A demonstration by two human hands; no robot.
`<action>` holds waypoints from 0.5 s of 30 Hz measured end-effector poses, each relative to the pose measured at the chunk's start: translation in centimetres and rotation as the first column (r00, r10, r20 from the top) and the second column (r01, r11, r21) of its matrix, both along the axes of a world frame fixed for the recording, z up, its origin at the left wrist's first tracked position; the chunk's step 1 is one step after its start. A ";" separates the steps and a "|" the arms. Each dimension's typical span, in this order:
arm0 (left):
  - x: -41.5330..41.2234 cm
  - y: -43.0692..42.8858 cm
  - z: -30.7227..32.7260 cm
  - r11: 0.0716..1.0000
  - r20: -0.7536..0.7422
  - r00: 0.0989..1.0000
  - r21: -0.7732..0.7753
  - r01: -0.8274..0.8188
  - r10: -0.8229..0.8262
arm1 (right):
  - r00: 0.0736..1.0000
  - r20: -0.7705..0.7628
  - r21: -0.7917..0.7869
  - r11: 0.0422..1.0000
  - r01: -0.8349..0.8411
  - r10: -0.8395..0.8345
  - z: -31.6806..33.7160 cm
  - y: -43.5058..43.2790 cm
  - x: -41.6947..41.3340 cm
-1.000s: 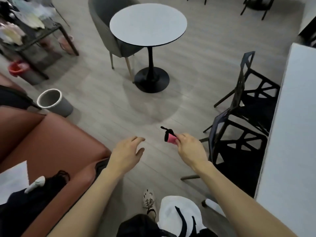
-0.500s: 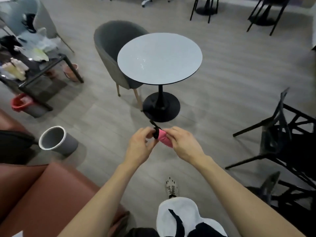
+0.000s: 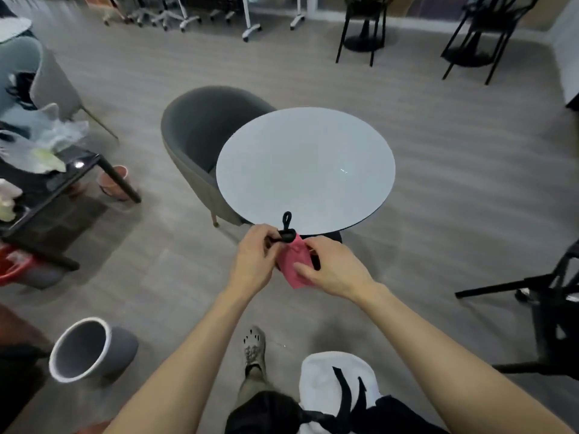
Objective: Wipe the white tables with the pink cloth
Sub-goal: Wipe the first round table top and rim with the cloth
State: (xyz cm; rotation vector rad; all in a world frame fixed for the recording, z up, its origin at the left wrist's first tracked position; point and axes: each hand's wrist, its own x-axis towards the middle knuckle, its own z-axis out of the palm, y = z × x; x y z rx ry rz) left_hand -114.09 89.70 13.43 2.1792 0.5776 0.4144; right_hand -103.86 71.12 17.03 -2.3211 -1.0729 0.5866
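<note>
We hold the pink cloth (image 3: 294, 261) bunched in mid-air, just short of the round white tabletop (image 3: 305, 170) near edge, not touching. Our left hand (image 3: 253, 261) fingers pinch its black tie (image 3: 285, 228), and our right hand (image 3: 336, 272) fingers grip the lower end. Likely untying it before wiping.

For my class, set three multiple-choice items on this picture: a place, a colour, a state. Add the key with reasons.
1. Where does the grey armchair stand, seen against the round white table? A left of it B right of it C on it
2. The cloth is: A green B pink C yellow
3. The cloth is: A on the table B on the floor C held in both hands

Key: 1 A, the armchair shows at the table's left edge; 2 B, plainly pink; 3 C, the left hand and right hand both grip it.
</note>
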 end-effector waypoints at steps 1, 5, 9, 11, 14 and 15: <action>1.7 1.6 0.0 1.000 0.005 1.000 0.003 0.028 -0.028 | 0.999 0.004 -0.036 0.998 0.044 -0.044 -0.4 1.4 0.9; 7.3 7.5 0.4 0.964 -0.079 0.975 0.150 0.218 -0.208 | 0.955 0.017 -0.077 0.952 0.296 -0.295 -1.4 6.0 3.5; 12.3 12.6 1.2 0.898 -0.074 0.928 0.234 0.372 -0.366 | 0.869 -0.010 -0.019 0.869 0.494 -0.494 -1.4 9.3 5.7; 14.7 14.4 1.7 0.877 -0.112 0.893 0.168 0.449 -0.436 | 0.831 -0.054 0.027 0.831 0.556 -0.554 -1.6 10.7 6.4; 17.3 15.5 2.0 0.859 -0.149 0.855 0.058 0.509 -0.496 | 0.799 -0.093 0.028 0.801 0.598 -0.593 -2.1 12.1 7.3; 18.2 16.0 2.0 0.853 -0.152 0.846 0.030 0.521 -0.512 | 0.791 -0.092 0.015 0.793 0.609 -0.605 -2.2 12.8 7.9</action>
